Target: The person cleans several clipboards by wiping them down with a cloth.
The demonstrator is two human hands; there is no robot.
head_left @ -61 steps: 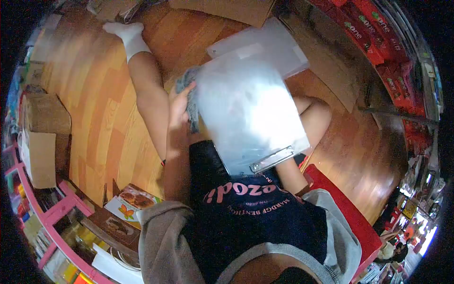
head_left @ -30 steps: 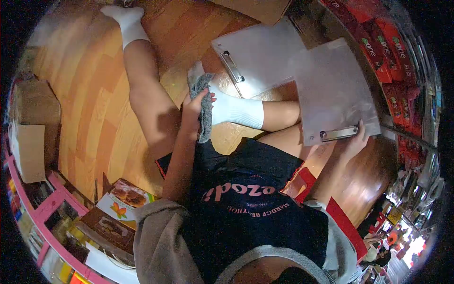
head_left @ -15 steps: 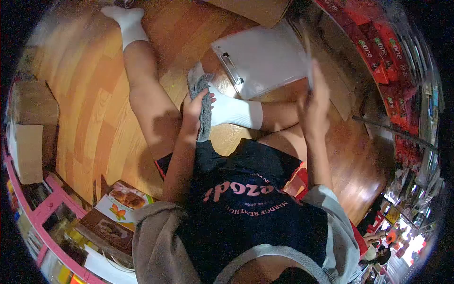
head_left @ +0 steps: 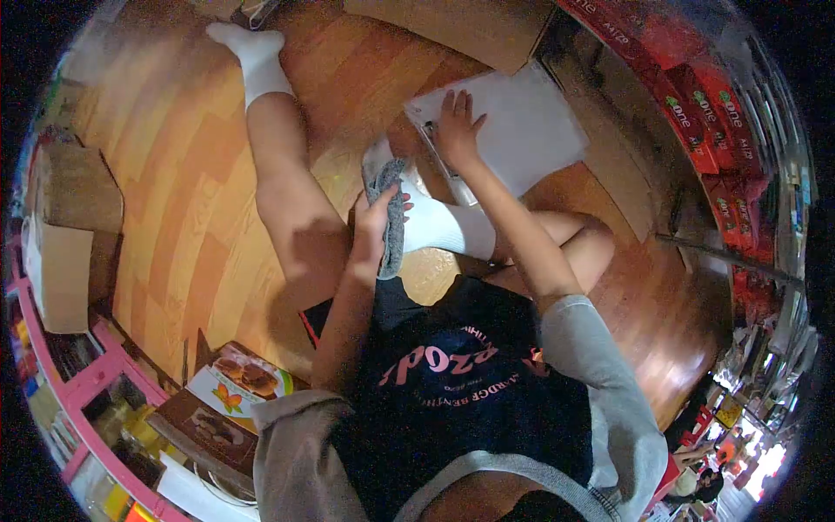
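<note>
A fuzzy grey cloth (head_left: 394, 246), bunched into a long roll, is gripped in my left hand (head_left: 376, 211) above my bent leg. Just beyond my left hand is the foot in a white sock (head_left: 439, 228). My right hand (head_left: 458, 135) lies flat with fingers spread on the left part of a clipboard (head_left: 531, 126) with a white, glossy surface. That hand and wrist partly cover the clipboard's metal clip. The clipboard rests on the floor in front of my bent leg.
Cardboard boxes (head_left: 461, 30) stand ahead, with more cardboard (head_left: 65, 274) at the left. Red packs (head_left: 709, 122) are stacked along the right. A pink frame (head_left: 96, 378) and a box with food pictures (head_left: 239, 378) lie at lower left, on the wooden floor (head_left: 191, 217).
My right hand, raised upright at the clipboard's right side beside a thin blurred edge, has moved left and down onto the clipboard. My left hand keeps hold of the cloth.
</note>
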